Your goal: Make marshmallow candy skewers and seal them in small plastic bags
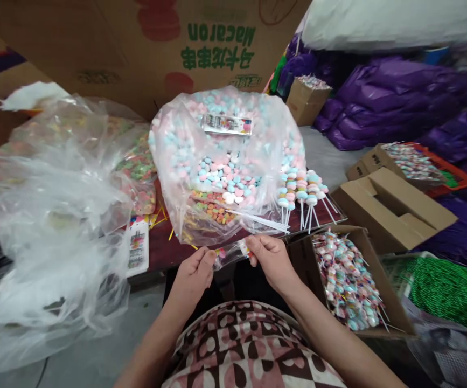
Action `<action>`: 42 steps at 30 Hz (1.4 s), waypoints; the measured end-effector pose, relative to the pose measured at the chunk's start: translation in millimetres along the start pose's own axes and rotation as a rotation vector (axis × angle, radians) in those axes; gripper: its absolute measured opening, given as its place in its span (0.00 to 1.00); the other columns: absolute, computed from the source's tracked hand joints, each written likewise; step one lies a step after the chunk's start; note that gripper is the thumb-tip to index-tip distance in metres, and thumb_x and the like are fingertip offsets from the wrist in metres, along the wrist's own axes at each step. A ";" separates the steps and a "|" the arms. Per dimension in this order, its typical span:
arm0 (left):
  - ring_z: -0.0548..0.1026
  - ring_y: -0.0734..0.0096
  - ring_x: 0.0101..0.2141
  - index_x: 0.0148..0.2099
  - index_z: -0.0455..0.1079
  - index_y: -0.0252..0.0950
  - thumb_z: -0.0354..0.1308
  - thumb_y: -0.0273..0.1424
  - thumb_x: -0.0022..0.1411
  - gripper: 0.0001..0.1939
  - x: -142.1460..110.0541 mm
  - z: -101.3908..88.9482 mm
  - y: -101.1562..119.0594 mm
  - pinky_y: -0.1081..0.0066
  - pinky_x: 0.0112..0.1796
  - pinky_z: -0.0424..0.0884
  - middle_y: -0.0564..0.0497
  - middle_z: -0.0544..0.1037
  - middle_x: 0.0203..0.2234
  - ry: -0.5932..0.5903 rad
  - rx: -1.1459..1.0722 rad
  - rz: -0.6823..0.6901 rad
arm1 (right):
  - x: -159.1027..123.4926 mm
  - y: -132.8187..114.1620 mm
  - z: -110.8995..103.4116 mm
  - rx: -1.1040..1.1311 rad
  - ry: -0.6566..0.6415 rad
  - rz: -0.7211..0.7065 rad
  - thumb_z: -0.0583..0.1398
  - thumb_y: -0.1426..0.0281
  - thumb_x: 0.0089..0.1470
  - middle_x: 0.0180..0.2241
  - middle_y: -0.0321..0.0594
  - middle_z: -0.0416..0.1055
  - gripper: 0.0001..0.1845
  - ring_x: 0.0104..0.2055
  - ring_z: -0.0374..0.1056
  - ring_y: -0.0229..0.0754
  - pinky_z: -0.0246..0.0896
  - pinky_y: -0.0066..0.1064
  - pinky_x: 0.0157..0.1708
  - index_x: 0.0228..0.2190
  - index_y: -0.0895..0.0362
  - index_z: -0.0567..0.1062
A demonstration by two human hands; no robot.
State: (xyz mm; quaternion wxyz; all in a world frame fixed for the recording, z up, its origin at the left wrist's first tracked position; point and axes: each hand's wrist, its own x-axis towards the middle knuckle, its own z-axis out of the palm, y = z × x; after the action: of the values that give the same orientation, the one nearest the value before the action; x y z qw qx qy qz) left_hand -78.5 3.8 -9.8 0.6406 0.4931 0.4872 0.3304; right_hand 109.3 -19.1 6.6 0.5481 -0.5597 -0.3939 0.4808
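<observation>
Both hands pinch a small clear printed candy wrapper [230, 256] at opposite ends, low in front of the table's edge. My left hand [197, 272] is closed on one end, and my right hand [269, 263] grips the other. The wrapper looks flat, though its inside is hard to make out. Just beyond lies a large open plastic bag [168, 161] of pink, blue and white candies [237, 175], with ring-shaped candies [213, 207] at its near side. White sticks [263, 220] rest across its front. To the right lie several candy skewers [301, 188].
A box of wrapped skewers [348, 280] stands at the right, near my right forearm. Crumpled plastic bags [59, 215] fill the left, beside a stack of printed wrappers [138, 245]. A large carton [116, 48] rises behind; purple bundles [403, 102] lie at the far right.
</observation>
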 end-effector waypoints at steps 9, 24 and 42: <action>0.56 0.78 0.17 0.25 0.61 0.37 0.54 0.48 0.63 0.22 10.2 6.8 5.4 0.74 0.21 0.56 0.59 0.58 0.13 -0.072 0.143 0.045 | 3.3 -10.7 -18.7 0.120 -0.015 0.068 0.68 0.54 0.44 0.19 0.30 0.65 0.18 0.21 0.57 0.33 0.55 0.26 0.20 0.28 0.56 0.75; 0.61 0.77 0.20 0.25 0.64 0.36 0.57 0.49 0.60 0.22 23.2 21.5 17.1 0.73 0.30 0.65 0.58 0.60 0.15 0.057 -0.037 0.096 | 16.3 -18.8 -112.5 -0.642 0.486 -0.178 0.55 0.54 0.58 0.22 0.36 0.71 0.20 0.26 0.66 0.40 0.59 0.30 0.29 0.31 0.56 0.77; 0.54 0.82 0.12 0.24 0.56 0.37 0.64 0.44 0.56 0.23 25.4 14.7 19.2 0.73 0.20 0.61 0.64 0.52 0.11 0.120 -0.493 0.036 | 20.4 7.1 -154.8 -0.630 0.728 -0.167 0.52 0.55 0.60 0.20 0.35 0.68 0.23 0.22 0.63 0.39 0.60 0.31 0.26 0.39 0.59 0.77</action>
State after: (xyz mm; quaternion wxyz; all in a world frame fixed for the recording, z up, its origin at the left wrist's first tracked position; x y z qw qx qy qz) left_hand -55.6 27.9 1.6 0.7055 0.3102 0.4200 0.4793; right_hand 263.5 -36.4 -12.4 0.4911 -0.7965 -0.3466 0.0657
